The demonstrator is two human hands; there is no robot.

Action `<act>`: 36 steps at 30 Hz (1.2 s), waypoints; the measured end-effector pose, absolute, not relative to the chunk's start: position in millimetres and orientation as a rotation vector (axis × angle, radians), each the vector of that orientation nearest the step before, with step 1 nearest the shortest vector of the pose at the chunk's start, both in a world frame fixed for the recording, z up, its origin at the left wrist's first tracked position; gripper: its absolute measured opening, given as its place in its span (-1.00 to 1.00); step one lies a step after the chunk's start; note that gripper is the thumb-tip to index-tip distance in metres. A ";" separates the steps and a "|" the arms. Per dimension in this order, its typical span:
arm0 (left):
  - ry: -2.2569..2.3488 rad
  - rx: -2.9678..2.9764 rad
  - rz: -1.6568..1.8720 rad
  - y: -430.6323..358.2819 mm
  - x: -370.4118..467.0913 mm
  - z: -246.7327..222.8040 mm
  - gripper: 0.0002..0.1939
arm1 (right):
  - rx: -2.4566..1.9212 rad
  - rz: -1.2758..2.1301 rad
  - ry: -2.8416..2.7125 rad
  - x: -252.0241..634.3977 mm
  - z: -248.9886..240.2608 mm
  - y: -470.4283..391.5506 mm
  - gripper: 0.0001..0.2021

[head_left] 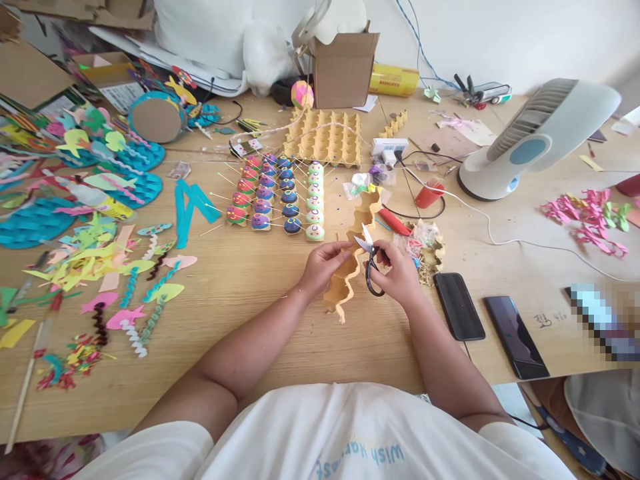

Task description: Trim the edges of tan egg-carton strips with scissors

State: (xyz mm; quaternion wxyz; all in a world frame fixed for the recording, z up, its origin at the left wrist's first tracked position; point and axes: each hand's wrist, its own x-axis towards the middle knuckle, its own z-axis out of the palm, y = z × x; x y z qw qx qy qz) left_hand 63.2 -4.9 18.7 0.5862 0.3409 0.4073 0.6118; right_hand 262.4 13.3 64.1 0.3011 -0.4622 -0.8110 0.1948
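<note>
My left hand (324, 265) is closed on the edge of a yellow egg carton strip (338, 288), whose wavy cut rim faces right. In my right hand (400, 272) are black-handled scissors (371, 257), their blades apart at the strip's upper middle. A thin wavy trimming hangs along the strip's right side toward me. Beyond my hands stand rows of painted egg carton cups, among them a green one (315, 232) and a blue one (293, 225), with pins sticking out sideways.
A whole egg carton tray (325, 137) lies behind the painted cups. To the right are a white fan (535, 140), a red cup of paint (429, 193) and phones, one a black phone (459, 305). Paper fish and blue paper strips (193, 210) spread across the left.
</note>
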 end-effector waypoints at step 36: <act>0.987 0.789 1.457 -6.5 64.3 23.1 -0.66 | -1.387 0.238 -2.163 268.6 50.9 19.0 -0.75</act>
